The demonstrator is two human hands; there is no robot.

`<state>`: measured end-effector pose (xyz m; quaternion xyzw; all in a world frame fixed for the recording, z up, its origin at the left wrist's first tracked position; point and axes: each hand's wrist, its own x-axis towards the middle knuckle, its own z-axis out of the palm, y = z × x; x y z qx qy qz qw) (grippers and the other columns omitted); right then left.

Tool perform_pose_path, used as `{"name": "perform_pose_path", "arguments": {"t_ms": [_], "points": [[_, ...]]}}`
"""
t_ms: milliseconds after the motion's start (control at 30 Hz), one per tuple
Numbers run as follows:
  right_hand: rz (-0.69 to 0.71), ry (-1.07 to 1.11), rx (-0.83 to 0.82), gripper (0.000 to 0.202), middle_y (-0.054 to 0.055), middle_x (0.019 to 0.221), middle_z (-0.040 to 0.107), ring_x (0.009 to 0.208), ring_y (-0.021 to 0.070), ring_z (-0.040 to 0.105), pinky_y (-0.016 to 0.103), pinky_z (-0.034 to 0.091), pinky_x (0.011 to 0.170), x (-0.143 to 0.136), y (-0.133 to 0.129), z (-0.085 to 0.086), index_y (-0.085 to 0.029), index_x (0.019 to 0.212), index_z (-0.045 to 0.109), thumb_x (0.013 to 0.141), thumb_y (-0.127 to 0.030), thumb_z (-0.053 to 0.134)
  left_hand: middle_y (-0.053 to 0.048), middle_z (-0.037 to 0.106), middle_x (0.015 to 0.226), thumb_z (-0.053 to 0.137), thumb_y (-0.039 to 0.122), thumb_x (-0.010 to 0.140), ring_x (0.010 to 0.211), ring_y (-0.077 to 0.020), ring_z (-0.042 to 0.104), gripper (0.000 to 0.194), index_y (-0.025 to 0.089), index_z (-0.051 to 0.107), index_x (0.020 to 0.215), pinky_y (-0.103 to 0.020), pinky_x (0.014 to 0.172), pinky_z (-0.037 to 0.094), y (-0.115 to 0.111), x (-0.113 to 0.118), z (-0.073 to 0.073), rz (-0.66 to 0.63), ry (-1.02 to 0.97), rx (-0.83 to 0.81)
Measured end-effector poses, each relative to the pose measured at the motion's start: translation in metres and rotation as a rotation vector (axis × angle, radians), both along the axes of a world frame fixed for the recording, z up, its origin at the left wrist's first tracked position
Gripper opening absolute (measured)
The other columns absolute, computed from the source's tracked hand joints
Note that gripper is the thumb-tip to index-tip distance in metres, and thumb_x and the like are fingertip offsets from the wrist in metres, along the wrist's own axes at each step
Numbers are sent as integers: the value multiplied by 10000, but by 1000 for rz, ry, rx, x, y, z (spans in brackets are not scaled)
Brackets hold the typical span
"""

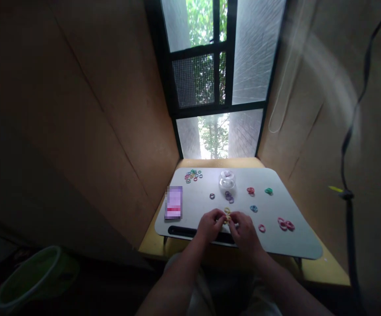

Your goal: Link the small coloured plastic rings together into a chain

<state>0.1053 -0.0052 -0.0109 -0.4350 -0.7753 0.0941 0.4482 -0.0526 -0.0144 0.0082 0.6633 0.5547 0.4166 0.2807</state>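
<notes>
My left hand [211,224] and my right hand [243,226] meet at the near side of a white lap table [197,204]. Between their fingertips they pinch a small yellow hair tie [228,218]; whether it is a single one I cannot make out. Another yellow hair tie [227,210] lies just beyond the fingers. Purple hair ties [229,197] and a dark one [212,196] lie farther out. Right of my hands are blue hair ties [254,208], red ones [250,191], green ones [268,191] and pink ones [285,224], with a lone pink hair tie [261,228] nearest my right hand.
A clear round container [227,180] stands at the table's back middle. Mixed hair ties [193,176] are heaped at the back left, above a phone-like purple rectangle [174,202]. A dark slot [182,231] runs along the near edge. A black cord [350,197] hangs at the right.
</notes>
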Motion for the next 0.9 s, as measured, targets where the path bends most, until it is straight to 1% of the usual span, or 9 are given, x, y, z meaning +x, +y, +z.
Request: {"name": "perform_pose_path", "arguments": {"t_ms": [167,433,567,700,900], "points": [[12,-21,8,80,39,774,609,752,199,546,337,389,736,0,2,-1,-199,824,551,861,-204,481,0,670,734,562,350,848,655,-124,564,201,194,688,865,-224,625,438,0,-1,-3,5,10,3],[-21,-13,-23,84,21,731,565,722,193,519,333,375,718,0,2,-3,-205,775,510,857,-211,499,-1,691,788,557,338,854,677,-123,575,191,198,685,873,-225,640,437,0,0,-4,-22,0,27],[-23,-27,-15,81,21,733,560,723,195,516,333,374,718,1,2,-2,-207,773,507,853,-209,496,2,695,804,554,326,855,664,-120,571,182,201,682,891,-227,631,433,-1,0,-3,-26,10,18],[-20,-31,-10,79,22,730,560,725,194,518,329,373,713,1,2,-2,-205,775,512,853,-212,498,1,694,815,553,314,857,692,-124,582,167,201,672,888,-227,637,431,0,0,-3,-18,7,23],[-30,-38,-13,89,24,728,565,717,192,517,326,373,714,2,4,-6,-198,773,525,852,-222,491,6,687,813,521,309,871,719,-131,593,166,206,650,894,-230,654,429,1,-1,-4,-7,42,17]]}}
